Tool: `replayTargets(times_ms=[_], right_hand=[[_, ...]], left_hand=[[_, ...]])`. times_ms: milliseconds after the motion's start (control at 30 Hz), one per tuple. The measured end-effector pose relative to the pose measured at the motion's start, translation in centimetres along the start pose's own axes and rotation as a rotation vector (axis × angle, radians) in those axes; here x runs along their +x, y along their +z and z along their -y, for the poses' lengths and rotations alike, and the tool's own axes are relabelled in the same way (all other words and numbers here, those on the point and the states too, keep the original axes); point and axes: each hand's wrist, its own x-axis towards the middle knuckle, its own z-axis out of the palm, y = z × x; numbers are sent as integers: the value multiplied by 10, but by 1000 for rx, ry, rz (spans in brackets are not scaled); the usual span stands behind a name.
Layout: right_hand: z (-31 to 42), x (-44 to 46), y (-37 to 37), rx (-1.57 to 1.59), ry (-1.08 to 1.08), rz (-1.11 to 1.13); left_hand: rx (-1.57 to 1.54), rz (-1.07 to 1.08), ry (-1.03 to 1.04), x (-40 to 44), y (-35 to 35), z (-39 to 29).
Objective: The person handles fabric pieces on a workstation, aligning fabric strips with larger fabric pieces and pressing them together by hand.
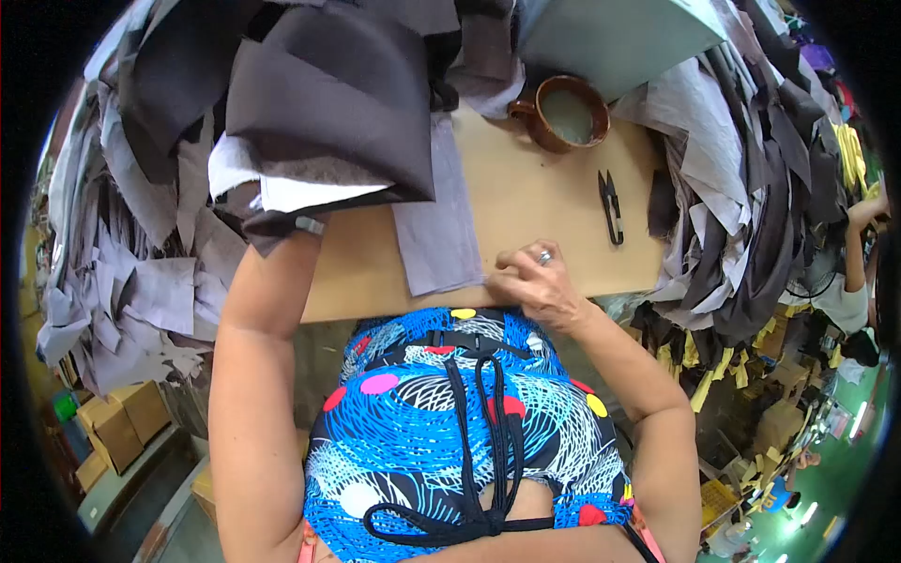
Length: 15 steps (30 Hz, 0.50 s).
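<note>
Over the tan tabletop (pixel 530 202), dark cloth (pixel 328 103) hides the left hand.

The dark cloth (pixel 338 94) before you looked smooth with a faint sheen, the grey strip (pixel 436 225) was matt, thin fabric, and the cloth scraps (pixel 704 122) had rough, ragged edges. Your tabletop (pixel 526 188) looked like smooth wood, bearing a glossy glazed mug (pixel 542 133) and dark metal snips (pixel 615 220). You wore a shiny metal ring (pixel 544 257) and a printed cloth garment (pixel 422 469).
</note>
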Motion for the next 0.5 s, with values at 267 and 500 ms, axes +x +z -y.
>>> replayTargets(times_ms=[267, 500], right_hand=[[-18, -7, 11, 372, 588, -480], [-14, -1, 8, 301, 594, -427]], left_hand=[[-710, 171, 108, 29, -9, -24], [273, -413, 581, 34, -55, -37]])
